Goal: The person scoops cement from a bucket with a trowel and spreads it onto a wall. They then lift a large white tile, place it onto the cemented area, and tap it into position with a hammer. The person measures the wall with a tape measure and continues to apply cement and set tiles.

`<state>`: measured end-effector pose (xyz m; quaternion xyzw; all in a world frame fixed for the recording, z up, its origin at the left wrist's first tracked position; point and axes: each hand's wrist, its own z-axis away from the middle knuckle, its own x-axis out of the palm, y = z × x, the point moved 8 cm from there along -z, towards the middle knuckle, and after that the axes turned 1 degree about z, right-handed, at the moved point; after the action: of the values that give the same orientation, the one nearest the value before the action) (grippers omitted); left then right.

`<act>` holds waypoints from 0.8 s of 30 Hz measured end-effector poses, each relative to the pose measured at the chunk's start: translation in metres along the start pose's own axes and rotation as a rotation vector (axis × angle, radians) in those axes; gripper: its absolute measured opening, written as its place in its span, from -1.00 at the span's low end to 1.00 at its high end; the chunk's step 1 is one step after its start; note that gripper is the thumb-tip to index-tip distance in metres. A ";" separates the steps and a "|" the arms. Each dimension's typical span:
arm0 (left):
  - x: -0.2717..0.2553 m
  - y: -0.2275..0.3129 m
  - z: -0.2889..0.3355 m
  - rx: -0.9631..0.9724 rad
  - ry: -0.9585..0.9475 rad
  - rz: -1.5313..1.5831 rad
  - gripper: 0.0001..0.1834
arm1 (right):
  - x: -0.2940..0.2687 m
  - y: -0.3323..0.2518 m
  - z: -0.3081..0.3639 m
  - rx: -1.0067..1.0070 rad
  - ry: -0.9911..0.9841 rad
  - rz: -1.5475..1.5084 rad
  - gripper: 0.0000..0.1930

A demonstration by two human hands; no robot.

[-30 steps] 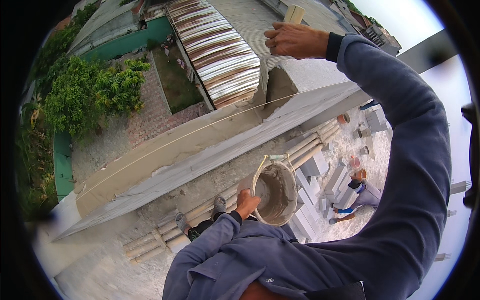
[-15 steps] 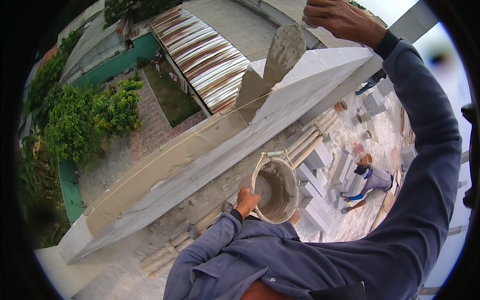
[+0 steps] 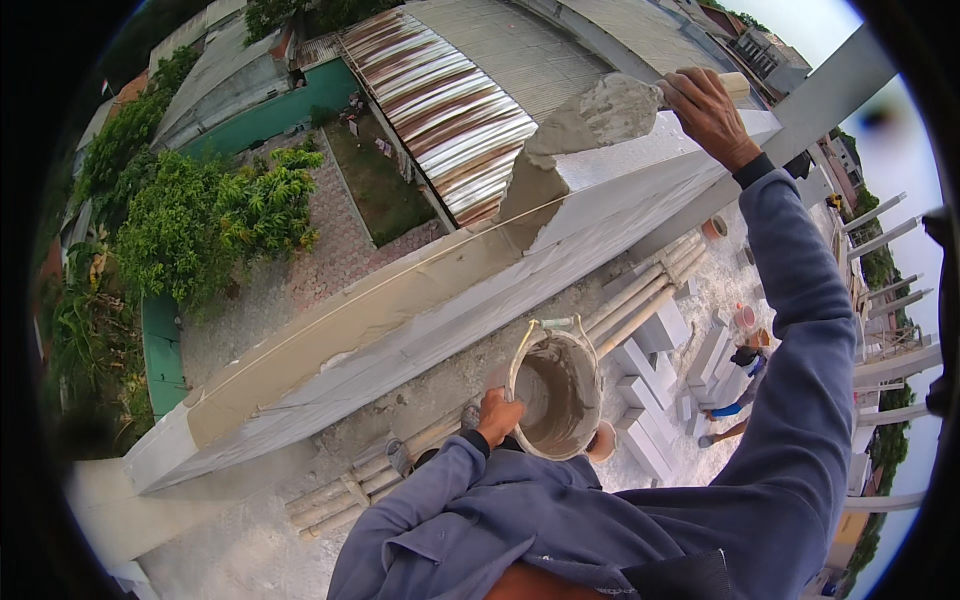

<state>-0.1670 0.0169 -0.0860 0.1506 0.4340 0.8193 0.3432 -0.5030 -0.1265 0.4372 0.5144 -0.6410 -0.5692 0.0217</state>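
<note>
My left hand (image 3: 497,416) is closed on the rim of a bucket (image 3: 515,375), held near my waist. Grey mortar (image 3: 548,395) coats its inside, and the wire handle stands up at the far side. At the upper right, my right hand (image 3: 706,118) is wrapped round a trowel, whose pale handle end (image 3: 735,86) sticks out past the fist. Mortar covers the trowel blade (image 3: 608,112), which lies low over the wall top. Beneath it, a mortar lump (image 3: 533,190) sits on the white block wall (image 3: 410,335). Smoothed mortar (image 3: 330,310) coats the wall's upper face towards the left.
A string line (image 3: 350,292) runs along the wall. Bamboo poles (image 3: 640,300) and pale blocks (image 3: 640,400) lie on the floor below, where a co-worker (image 3: 745,375) bends. Beyond the wall are a drop to a paved yard (image 3: 300,240), trees and a rusty corrugated roof (image 3: 450,110).
My right hand has come down towards the wall top, and the trowel blade has swung from steeply tilted to flatter. My left hand keeps its hold on the bucket. The view has shifted slightly.
</note>
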 end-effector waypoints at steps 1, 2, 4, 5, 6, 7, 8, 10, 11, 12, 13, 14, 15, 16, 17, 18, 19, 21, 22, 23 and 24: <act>-0.001 -0.002 0.001 -0.005 0.002 -0.033 -0.74 | -0.012 0.009 0.006 0.022 0.034 -0.016 -0.57; -0.001 -0.003 0.000 -0.011 0.014 -0.019 -0.74 | -0.017 0.016 0.011 0.043 0.010 -0.024 -0.57; -0.002 -0.004 -0.002 -0.012 0.020 -0.010 -0.78 | -0.035 0.026 0.022 0.075 0.034 -0.037 -0.59; -0.002 -0.004 -0.004 -0.008 0.022 -0.026 -0.80 | -0.042 0.028 0.030 0.124 0.029 -0.061 -0.59; -0.003 -0.004 -0.005 -0.007 0.021 0.004 -0.80 | -0.054 0.025 0.041 0.167 0.034 -0.091 -0.59; -0.005 -0.003 -0.007 -0.007 0.022 0.016 -0.80 | -0.063 0.018 0.054 0.235 -0.001 -0.119 -0.59; -0.007 -0.002 -0.007 -0.003 0.029 -0.001 -0.80 | -0.077 0.004 0.067 0.274 0.030 -0.152 -0.57; -0.013 -0.001 -0.005 -0.018 0.042 0.033 -0.76 | -0.099 -0.040 0.100 0.410 0.000 -0.244 -0.58; -0.016 -0.001 -0.004 -0.029 0.053 0.036 -0.74 | -0.106 -0.068 0.116 0.508 -0.039 -0.319 -0.59; -0.021 0.002 -0.002 -0.028 0.070 0.008 -0.74 | -0.112 -0.104 0.129 0.576 -0.082 -0.363 -0.66; -0.023 0.006 -0.001 -0.004 0.067 0.013 -0.74 | -0.109 -0.140 0.142 0.679 -0.164 -0.560 -0.70; -0.026 0.012 0.001 0.023 0.063 0.016 -0.74 | -0.109 -0.177 0.148 0.752 -0.201 -0.720 -0.68; -0.027 0.016 0.002 0.027 0.054 -0.010 -0.74 | -0.106 -0.211 0.150 0.812 -0.264 -0.806 -0.65; -0.028 0.020 0.002 0.035 0.046 -0.038 -0.74 | -0.096 -0.242 0.152 0.885 -0.395 -0.909 -0.63; -0.029 0.022 0.002 0.016 0.029 -0.046 -0.74 | -0.086 -0.262 0.146 0.935 -0.413 -1.010 -0.61; -0.029 0.023 0.001 -0.002 0.009 -0.055 -0.74 | -0.069 -0.277 0.144 1.016 -0.522 -1.078 -0.57; -0.030 0.025 0.000 -0.007 -0.001 -0.065 -0.74 | -0.054 -0.282 0.131 0.995 -0.485 -1.117 -0.55; -0.032 0.026 0.003 0.009 -0.023 -0.049 -0.71 | -0.020 -0.282 0.112 1.005 -0.469 -1.156 -0.51; -0.034 0.029 0.002 0.038 -0.056 -0.040 -0.70 | -0.011 -0.276 0.103 0.960 -0.368 -1.175 -0.50; -0.038 0.032 0.003 0.060 -0.082 -0.022 -0.69 | 0.002 -0.272 0.109 0.979 -0.491 -1.091 -0.51; -0.043 0.033 0.006 0.083 -0.097 -0.026 -0.69 | 0.007 -0.268 0.113 0.950 -0.532 -1.019 -0.51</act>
<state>-0.1474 -0.0218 -0.0530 0.1987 0.4523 0.7877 0.3680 -0.4053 -0.0040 0.1923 0.5467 -0.4838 -0.2755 -0.6254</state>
